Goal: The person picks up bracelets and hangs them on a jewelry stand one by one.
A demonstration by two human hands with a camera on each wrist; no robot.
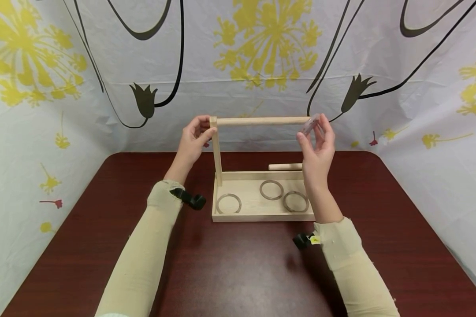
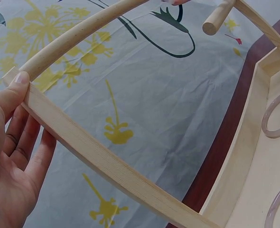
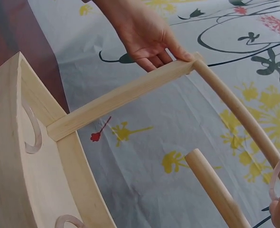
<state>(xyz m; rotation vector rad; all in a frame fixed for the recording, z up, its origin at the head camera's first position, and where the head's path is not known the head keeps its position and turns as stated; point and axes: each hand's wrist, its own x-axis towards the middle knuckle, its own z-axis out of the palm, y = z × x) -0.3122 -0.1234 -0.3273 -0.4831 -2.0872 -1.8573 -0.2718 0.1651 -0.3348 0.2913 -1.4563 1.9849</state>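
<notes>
Lying in the tray (image 1: 258, 216) at lower centre of the head view: three rings (image 1: 228, 204), resting flat and apart from one another. Standing at the tray's left rear corner: an upright post (image 1: 218, 154). Lying just behind the tray's far edge: a short dowel (image 1: 285, 167). Running level across mid-frame from the post top: a rod (image 1: 262, 121). Gripping the post top at the rod's left end: left hand (image 1: 192, 141), thumb pressing the near face, fingers behind. Pinching a clear ring (image 1: 310, 125) at the rod's right end: right hand (image 1: 317, 149), thumb and fingertips closing on it.
</notes>
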